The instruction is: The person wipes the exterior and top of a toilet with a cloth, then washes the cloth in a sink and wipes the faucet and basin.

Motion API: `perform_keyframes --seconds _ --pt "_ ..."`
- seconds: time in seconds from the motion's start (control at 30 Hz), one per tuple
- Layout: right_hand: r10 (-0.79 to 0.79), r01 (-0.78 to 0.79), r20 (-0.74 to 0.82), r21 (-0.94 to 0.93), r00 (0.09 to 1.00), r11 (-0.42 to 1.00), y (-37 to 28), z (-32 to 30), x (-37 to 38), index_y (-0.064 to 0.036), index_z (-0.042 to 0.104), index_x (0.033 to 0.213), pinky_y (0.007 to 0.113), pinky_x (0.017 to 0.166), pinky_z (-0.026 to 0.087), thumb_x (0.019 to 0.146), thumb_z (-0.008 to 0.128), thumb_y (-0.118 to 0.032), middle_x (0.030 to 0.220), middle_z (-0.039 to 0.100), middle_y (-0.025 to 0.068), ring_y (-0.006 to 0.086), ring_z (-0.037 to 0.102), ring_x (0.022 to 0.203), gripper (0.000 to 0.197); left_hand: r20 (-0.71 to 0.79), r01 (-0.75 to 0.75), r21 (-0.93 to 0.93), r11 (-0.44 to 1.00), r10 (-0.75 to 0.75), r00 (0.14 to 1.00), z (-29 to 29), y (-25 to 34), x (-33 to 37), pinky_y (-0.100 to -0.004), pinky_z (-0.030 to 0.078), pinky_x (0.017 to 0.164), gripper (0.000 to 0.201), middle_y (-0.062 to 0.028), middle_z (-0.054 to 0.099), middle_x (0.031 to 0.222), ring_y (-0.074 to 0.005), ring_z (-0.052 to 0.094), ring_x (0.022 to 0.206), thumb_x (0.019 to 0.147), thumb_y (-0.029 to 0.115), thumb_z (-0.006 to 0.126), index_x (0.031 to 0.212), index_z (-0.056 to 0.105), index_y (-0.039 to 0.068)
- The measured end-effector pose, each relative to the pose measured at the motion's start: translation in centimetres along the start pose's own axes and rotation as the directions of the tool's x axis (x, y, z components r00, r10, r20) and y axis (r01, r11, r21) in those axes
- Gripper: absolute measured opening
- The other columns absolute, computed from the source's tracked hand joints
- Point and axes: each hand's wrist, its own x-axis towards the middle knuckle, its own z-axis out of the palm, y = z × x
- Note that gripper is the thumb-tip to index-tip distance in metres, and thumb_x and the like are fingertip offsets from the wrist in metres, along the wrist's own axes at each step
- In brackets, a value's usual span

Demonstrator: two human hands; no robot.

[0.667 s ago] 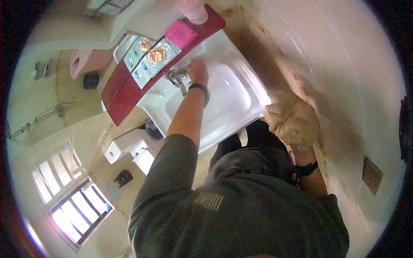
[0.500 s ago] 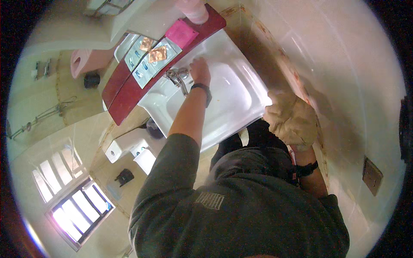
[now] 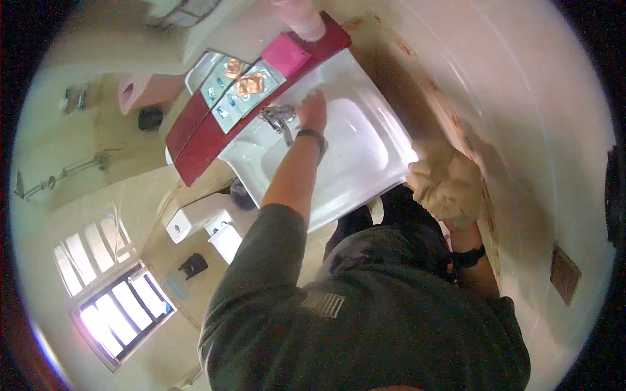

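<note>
My left hand [image 3: 313,112] lies against the back of the white washbasin [image 3: 326,189], just right of the chrome tap [image 3: 279,117]. Its fingers look stretched out and slightly blurred, with nothing visible in them. A dark band circles that wrist. At the basin's right front corner, a bunched beige cloth [image 3: 447,186] hangs over my right hand [image 3: 460,229]. Most of that hand's fingers are hidden by the folds, but it appears closed on the cloth. A black band sits on the right wrist.
Behind the basin runs a dark red shelf [image 3: 257,124] holding a pink packet [image 3: 285,55], a pale blue card with a copper-coloured wrapper [image 3: 250,83], and a pink bottle [image 3: 303,19]. A tiled wall [image 3: 521,163] rises close on the right. White toilet fixtures [image 3: 195,218] stand at left.
The whole view has shifted slightly, moving the basin and shelf a little right in the picture. My left hand stays beside the tap; the cloth remains in my right hand.
</note>
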Motion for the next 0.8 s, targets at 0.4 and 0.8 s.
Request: perform_keyframes --seconds 0.4,0.8 --pt "-0.192 0.196 0.168 -0.003 0.967 0.981 -2.8 3.2 2.9 0.0030 0.063 0.110 0.037 0.073 0.056 0.094 0.069 -0.040 0.116 0.061 0.0196 0.0227 0.063 0.088 0.047 -0.319 -0.062 -0.429 0.901 -0.087 0.944 -28.3 -0.1 -12.0 -0.0486 0.059 0.082 0.039 -0.0156 0.074 0.112 -0.0349 0.072 0.099 0.094 0.006 0.056 0.133 0.062 0.011" --pt "-0.283 0.286 -0.105 0.612 0.953 0.738 -3.5 9.9 6.2 -0.0015 0.064 0.079 0.040 0.069 0.056 0.096 0.067 -0.042 0.110 0.063 0.0190 0.0250 0.064 0.087 0.044 -0.476 0.003 -0.144 0.990 -0.072 0.877 -24.0 -15.9 -7.6 -0.0446 0.052 0.105 0.039 -0.0198 0.067 0.136 -0.0359 0.063 0.127 0.104 0.021 0.052 0.137 0.062 0.003"
